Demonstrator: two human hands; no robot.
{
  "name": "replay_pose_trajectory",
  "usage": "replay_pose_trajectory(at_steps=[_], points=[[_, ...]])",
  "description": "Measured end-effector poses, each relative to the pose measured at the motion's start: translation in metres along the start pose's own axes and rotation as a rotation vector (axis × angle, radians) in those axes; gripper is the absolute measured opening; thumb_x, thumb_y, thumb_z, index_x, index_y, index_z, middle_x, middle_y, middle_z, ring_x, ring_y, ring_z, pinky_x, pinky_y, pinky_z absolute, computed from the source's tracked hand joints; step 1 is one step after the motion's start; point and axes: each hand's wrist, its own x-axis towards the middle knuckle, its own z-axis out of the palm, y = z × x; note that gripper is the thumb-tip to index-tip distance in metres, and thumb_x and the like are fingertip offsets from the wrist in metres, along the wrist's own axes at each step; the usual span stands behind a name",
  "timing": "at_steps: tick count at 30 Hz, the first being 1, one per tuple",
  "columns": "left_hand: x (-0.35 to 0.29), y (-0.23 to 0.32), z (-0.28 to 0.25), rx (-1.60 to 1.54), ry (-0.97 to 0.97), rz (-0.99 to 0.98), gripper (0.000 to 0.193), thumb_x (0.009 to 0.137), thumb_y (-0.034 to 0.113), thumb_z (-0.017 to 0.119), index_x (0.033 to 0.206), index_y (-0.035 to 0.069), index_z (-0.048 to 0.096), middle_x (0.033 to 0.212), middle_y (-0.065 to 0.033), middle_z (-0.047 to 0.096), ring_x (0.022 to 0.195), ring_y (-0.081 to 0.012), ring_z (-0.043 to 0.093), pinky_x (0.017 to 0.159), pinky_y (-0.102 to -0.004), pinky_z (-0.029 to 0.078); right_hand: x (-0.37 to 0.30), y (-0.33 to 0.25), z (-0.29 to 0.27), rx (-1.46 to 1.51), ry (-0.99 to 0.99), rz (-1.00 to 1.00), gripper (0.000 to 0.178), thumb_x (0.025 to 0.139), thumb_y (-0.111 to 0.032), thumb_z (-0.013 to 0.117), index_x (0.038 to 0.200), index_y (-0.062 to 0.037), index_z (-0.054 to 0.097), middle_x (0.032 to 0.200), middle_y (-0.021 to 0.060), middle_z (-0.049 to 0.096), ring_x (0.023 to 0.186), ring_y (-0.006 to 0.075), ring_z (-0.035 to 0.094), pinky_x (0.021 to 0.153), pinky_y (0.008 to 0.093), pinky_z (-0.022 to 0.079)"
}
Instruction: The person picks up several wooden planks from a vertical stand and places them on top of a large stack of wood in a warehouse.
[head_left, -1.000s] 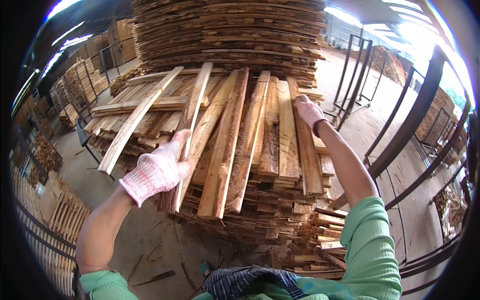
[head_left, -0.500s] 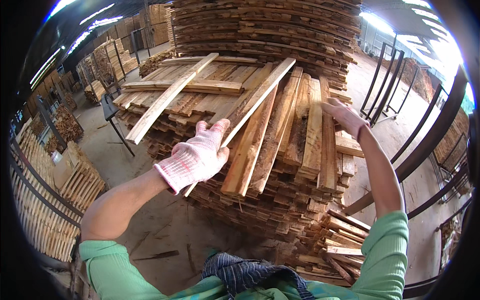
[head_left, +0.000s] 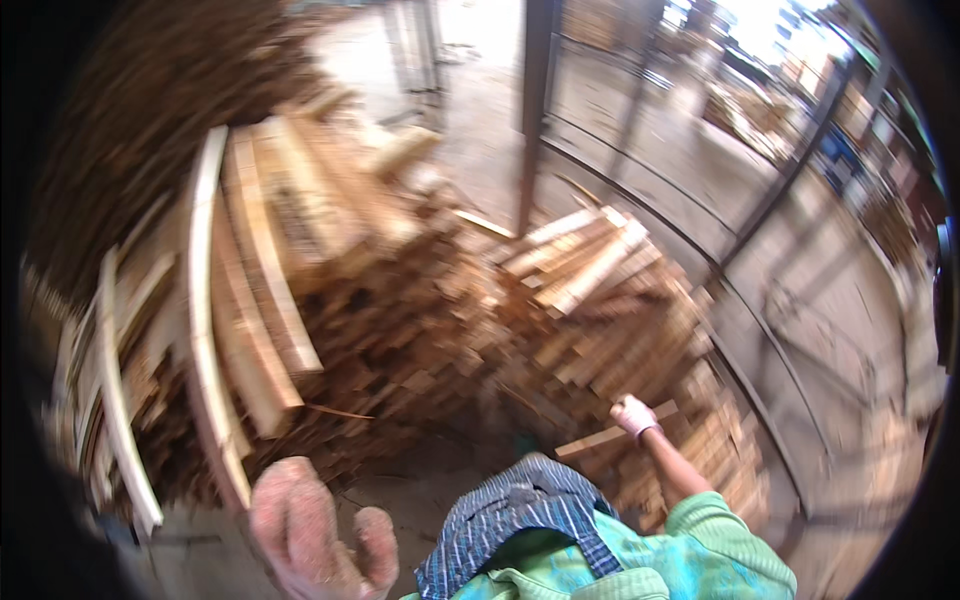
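Note:
My left hand (head_left: 312,530), in a pink-stained white knit glove, is low in the view, its fingers stretched and its thumb apart. It holds nothing and is nearest the front ends of boards lying on a large stack (head_left: 370,310). Down at the right, my right hand (head_left: 635,414) is closed around a short wooden board (head_left: 600,440) above a lower pile of lumber (head_left: 715,450). Motion blur hides the exact finger grip. Several long boards lie loose on top of the large stack, among them a pale narrow one (head_left: 203,290).
A bundle of short wood pieces (head_left: 590,262) lies on the pile to the right. Dark metal frame posts (head_left: 537,110) and curved rails (head_left: 735,370) stand along the right side. A taller wood stack (head_left: 130,120) rises at the far left.
My view has swung to the right. My left hand has come off the board on the stack. From the stack's right edge, my right hand has moved down to the lower pile, holding a board.

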Motion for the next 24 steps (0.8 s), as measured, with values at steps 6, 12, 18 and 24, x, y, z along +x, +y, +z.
replay_pose_trajectory(at_steps=[6, 12, 18, 24], points=[[-0.057, 0.045, 0.191, -0.853, -0.568, -0.284, 0.048, 0.084, -0.005, 0.065, 0.131, -0.003, 0.054, 0.119, -0.0157, 0.057, 0.108, -0.0278, 0.058, 0.097, -0.0351, 0.047, -0.259, 0.209, 0.164, -0.091, -0.524, 0.213, 0.026, 0.085, -0.020, 0.054, 0.086, -0.0046, 0.075, 0.088, 0.0190, 0.072, 0.079, 0.0334, 0.071, 0.066, 0.0447, 0.055], [-0.137, 0.145, 0.293, -0.804, -1.097, 0.240, 0.043, 0.086, 0.011, 0.069, 0.127, 0.008, 0.058, 0.106, -0.0167, 0.060, 0.097, -0.0354, 0.062, 0.084, -0.0409, 0.053, -0.335, 0.179, 0.135, 0.866, -0.146, 0.976, 0.039, 0.087, -0.031, 0.055, 0.110, -0.0024, 0.066, 0.081, 0.0113, 0.071, 0.067, 0.0267, 0.067, 0.059, 0.0369, 0.052], [-0.220, 0.295, 0.344, -0.550, -1.793, 0.576, 0.044, 0.090, 0.030, 0.062, 0.130, 0.015, 0.054, 0.114, -0.0180, 0.061, 0.105, -0.0379, 0.063, 0.087, -0.0473, 0.052, -0.295, 0.264, 0.175, 0.945, -0.159, 0.720, 0.054, 0.089, -0.040, 0.057, 0.132, -0.0091, 0.059, 0.103, 0.0105, 0.070, 0.083, 0.0208, 0.065, 0.074, 0.0340, 0.051], [-0.405, 0.435, 0.440, -0.790, -2.012, 0.159, 0.040, 0.091, 0.032, 0.057, 0.122, 0.007, 0.059, 0.109, -0.0208, 0.067, 0.106, -0.0353, 0.065, 0.093, -0.0405, 0.050, -0.261, 0.427, 0.237, 0.853, -0.100, 0.797, 0.050, 0.091, -0.035, 0.056, 0.133, -0.0088, 0.057, 0.097, 0.0088, 0.070, 0.076, 0.0168, 0.063, 0.072, 0.0332, 0.052]])
